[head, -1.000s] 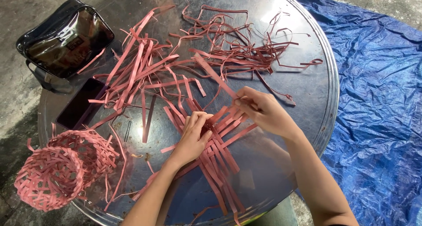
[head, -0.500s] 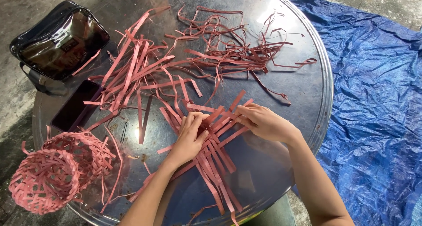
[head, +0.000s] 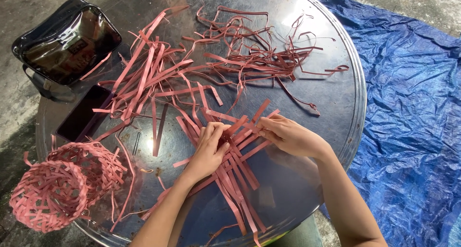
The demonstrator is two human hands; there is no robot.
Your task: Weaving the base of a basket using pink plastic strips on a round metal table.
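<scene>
Near the round metal surface point(head: 331, 108)'s middle, the left hand point(head: 209, 148) presses flat on crossed pink strips point(head: 235, 156) while the right hand point(head: 288, 134) pinches one strip's end, right of a woven pink basket point(head: 57, 189)

Bright daylight, sharp focus throughout; glare flares off the far side of the round metal table point(head: 345, 108).
</scene>
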